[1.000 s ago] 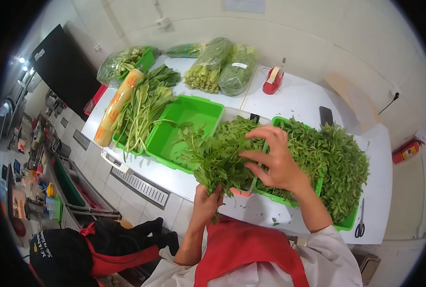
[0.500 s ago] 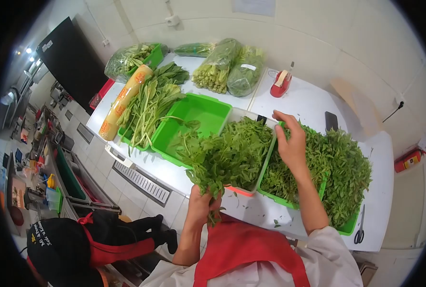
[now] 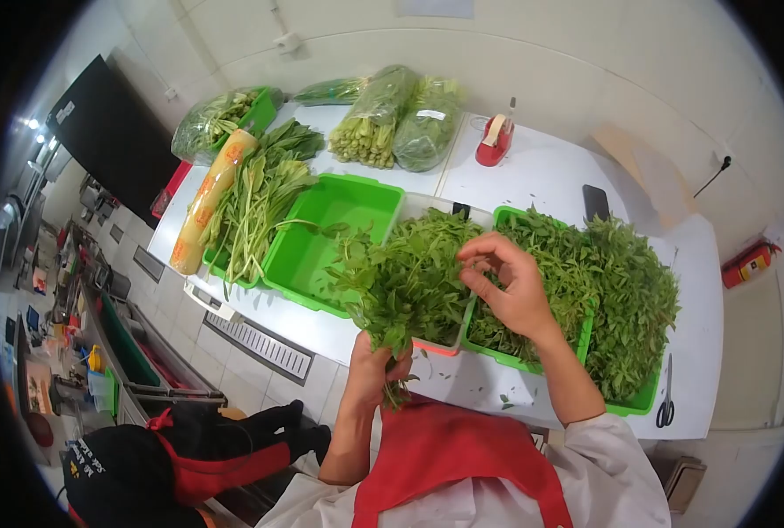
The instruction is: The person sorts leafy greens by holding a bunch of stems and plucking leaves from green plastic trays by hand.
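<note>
My left hand (image 3: 376, 368) is closed round the stems of a bunch of leafy greens (image 3: 390, 304), near the table's front edge. The leaves spread over a white container (image 3: 420, 204) with more greens inside. My right hand (image 3: 511, 286) hovers above the seam between that container and a green crate of cut greens (image 3: 533, 242). Its fingers curl with thumb and index finger close together; whether anything small is between them I cannot make out. An emptier green crate (image 3: 334, 211) lies left of the bunch.
Long-stemmed greens (image 3: 264, 202) and a yellow plastic roll (image 3: 211, 207) lie at left. Bagged vegetables (image 3: 374, 123), a red tape dispenser (image 3: 496, 141) and a phone (image 3: 595, 202) sit behind. Scissors (image 3: 666, 405) lie at right. A co-worker (image 3: 128, 471) is at lower left.
My right hand moved off the bunch to the right and up, then came back lower with its fingers curled. My left hand keeps its hold on the stems. The view shifted slightly.
</note>
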Tool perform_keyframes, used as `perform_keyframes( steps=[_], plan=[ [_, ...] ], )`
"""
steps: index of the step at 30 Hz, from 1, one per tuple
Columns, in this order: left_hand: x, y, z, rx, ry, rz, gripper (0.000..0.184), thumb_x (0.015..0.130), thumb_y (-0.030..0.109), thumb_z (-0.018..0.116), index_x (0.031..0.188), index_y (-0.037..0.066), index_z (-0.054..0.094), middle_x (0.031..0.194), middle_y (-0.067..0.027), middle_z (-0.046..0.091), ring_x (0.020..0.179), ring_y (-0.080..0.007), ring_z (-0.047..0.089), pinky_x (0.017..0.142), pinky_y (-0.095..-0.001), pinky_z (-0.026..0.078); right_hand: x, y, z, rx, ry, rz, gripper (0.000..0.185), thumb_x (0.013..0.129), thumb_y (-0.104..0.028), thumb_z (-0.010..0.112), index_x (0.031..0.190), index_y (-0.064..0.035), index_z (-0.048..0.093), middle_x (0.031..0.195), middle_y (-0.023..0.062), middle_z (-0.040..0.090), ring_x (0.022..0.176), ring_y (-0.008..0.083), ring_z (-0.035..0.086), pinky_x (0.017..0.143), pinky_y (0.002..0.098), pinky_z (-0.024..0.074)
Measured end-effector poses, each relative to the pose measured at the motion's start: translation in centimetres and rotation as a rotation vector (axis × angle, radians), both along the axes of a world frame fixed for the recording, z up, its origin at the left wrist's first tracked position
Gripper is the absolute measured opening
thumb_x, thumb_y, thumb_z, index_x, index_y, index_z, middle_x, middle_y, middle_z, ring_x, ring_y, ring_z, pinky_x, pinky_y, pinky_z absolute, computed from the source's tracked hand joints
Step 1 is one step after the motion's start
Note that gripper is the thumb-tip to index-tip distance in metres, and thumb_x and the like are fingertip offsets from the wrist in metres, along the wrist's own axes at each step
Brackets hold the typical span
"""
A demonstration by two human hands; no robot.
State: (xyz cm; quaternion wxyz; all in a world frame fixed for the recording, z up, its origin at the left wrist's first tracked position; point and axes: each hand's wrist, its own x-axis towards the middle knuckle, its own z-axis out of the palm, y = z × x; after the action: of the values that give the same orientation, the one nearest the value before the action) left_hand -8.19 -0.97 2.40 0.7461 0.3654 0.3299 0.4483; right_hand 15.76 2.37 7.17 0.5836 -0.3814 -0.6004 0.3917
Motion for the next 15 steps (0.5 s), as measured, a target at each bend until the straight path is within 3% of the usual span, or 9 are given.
perform_keyframes(
  steps=[10, 12, 15],
  plan=[
    [4.8, 0.6, -0.5, 0.049, 0.233, -0.187, 0.017, 0.097, 0.005, 0.046, 0.082, 0.003, 0.052, 0.061, -0.0022, 0.048, 0.042, -0.0085, 0.036, 0.041, -0.0252, 0.026, 5.2, -5.2, -2.6, -0.109, -0.165, -0.206, 0.016, 0.088, 0.001, 0.071, 0.103, 0.0018, 0.065, 0.094, 0.0044, 0.066, 0.08, 0.0111, 0.062, 0.072, 0.0259, 0.0511],
    [5.4, 1.0, -1.6, 0.045, 0.235, -0.272, 0.016, 0.098, 0.006, 0.045, 0.084, 0.003, 0.053, 0.062, -0.0022, 0.048, 0.042, -0.0083, 0.036, 0.041, -0.025, 0.026, 7.1, -6.5, -4.5, -0.32, 0.123, -0.19, 0.016, 0.089, 0.004, 0.069, 0.104, 0.0016, 0.064, 0.095, 0.0038, 0.066, 0.077, 0.0092, 0.061, 0.071, 0.0255, 0.051],
    [6.8, 1.0, -2.5, -0.031, 0.058, -0.411, 0.013, 0.1, 0.004, 0.045, 0.098, 0.001, 0.058, 0.073, -0.0039, 0.055, 0.047, -0.0086, 0.039, 0.043, -0.0252, 0.026, 8.5, -8.4, -5.9, -0.309, 0.262, -0.252, 0.017, 0.091, 0.003, 0.067, 0.107, 0.0003, 0.063, 0.095, 0.0022, 0.065, 0.082, 0.0072, 0.061, 0.072, 0.0252, 0.0505]
  ],
)
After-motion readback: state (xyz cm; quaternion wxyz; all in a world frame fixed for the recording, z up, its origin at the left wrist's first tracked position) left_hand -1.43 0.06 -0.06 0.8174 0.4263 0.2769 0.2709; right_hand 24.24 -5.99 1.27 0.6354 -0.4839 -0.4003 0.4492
